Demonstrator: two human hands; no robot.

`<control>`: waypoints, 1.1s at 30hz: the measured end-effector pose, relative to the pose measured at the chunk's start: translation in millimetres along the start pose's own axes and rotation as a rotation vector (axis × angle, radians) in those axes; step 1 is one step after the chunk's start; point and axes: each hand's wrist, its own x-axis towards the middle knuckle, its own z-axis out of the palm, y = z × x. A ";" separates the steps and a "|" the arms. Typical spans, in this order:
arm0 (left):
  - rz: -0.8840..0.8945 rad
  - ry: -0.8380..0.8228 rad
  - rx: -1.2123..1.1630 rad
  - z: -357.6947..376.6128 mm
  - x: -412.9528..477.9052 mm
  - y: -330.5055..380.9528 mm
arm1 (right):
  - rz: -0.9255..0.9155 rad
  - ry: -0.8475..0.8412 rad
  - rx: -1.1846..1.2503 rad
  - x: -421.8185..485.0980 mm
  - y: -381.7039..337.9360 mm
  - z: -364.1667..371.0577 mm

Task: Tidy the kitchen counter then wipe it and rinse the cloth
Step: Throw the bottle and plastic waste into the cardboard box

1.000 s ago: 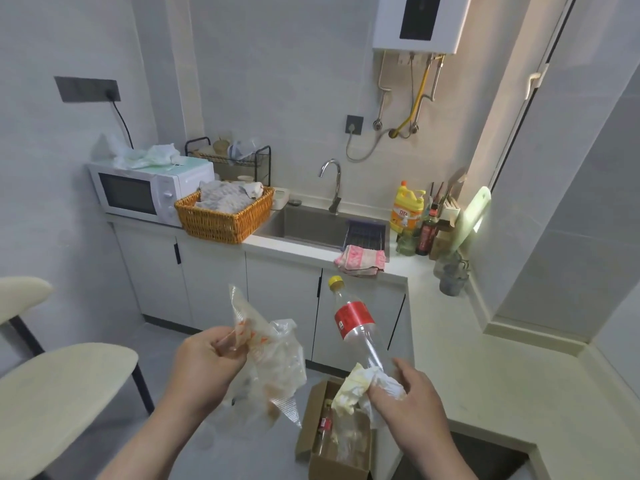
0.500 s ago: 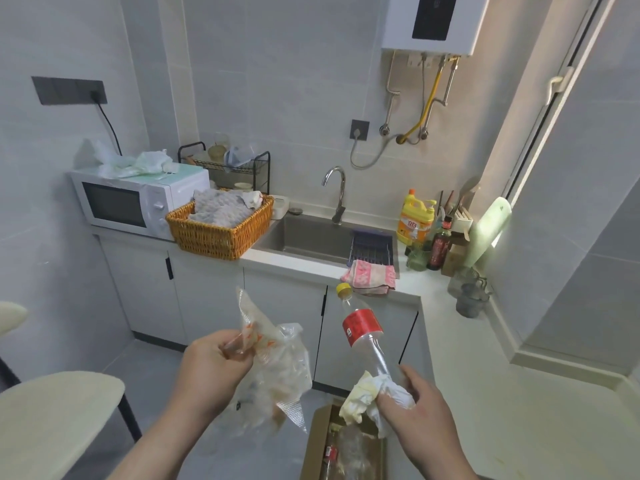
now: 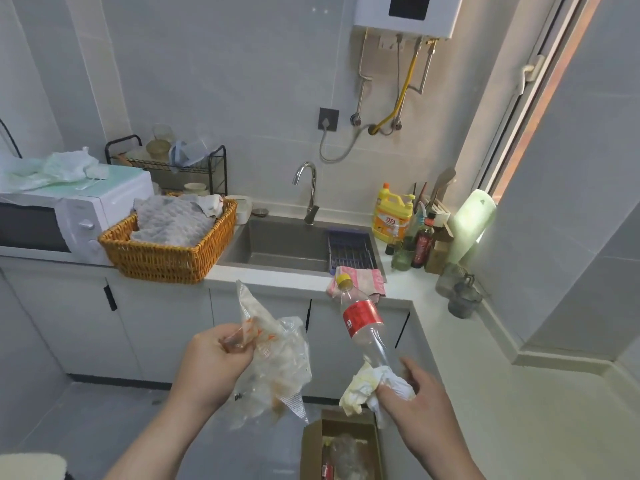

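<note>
left hand [image 3: 214, 363] clenched round crumpled clear plastic wrappers with orange print [image 3: 273, 362], held mid-air over the floor. right hand [image 3: 420, 400] grips the base of a clear plastic bottle with red label and yellow cap [image 3: 363, 322] together with a wad of white and yellowish tissue [image 3: 367, 388]; fingers curled round both, bottle tilted, cap pointing far-left.

open brown cardboard box [image 3: 341, 445] on the floor directly below the right hand, rubbish already inside. over the last second the view has lifted and closed in toward the sink; both hands keep the same loads, nothing dropped yet. judgement: tidying step unfinished, rubbish about to go into the box.

pink patterned cloth [image 3: 360, 280] lies on the white counter [image 3: 485, 393] edge just near of the steel sink [image 3: 277, 244], untouched. wiping and rinsing not begun. woven orange basket [image 3: 162, 254] and white microwave [image 3: 69, 220] far left, bottles clustered far right of the sink.
</note>
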 end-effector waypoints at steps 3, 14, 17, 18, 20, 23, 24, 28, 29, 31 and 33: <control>0.011 -0.056 -0.050 7.1 20.9 -8.3 | 0.039 0.024 -0.002 2.5 -0.7 5.3; -0.003 -0.150 0.019 66.4 77.4 -29.2 | 0.168 0.088 -0.009 36.1 20.9 -0.6; 0.008 -0.159 0.024 85.8 91.3 -30.2 | 0.188 0.077 -0.014 55.4 28.3 -0.5; 0.003 -0.163 0.027 91.8 96.0 -30.1 | 0.194 0.066 -0.020 63.7 31.2 -0.1; -0.001 -0.166 0.038 104.3 105.6 -27.8 | 0.204 0.052 -0.026 82.6 34.3 0.0; -0.011 -0.157 0.048 124.2 120.8 -20.9 | 0.188 0.015 -0.017 114.0 37.4 -1.7; -0.017 -0.151 0.054 131.3 126.5 -18.9 | 0.185 -0.007 -0.016 124.3 39.0 -2.7; -0.035 -0.118 0.053 159.1 148.5 -13.5 | 0.162 -0.073 -0.008 164.1 50.4 -6.5; -0.043 -0.106 0.041 165.8 153.4 -13.3 | 0.164 -0.081 -0.003 172.9 53.5 -7.6; -0.048 -0.097 0.024 177.8 160.5 -10.7 | 0.168 -0.106 0.011 188.5 57.6 -10.8; -0.041 -0.093 0.020 189.7 165.2 -6.1 | 0.164 -0.130 0.022 202.8 61.5 -12.9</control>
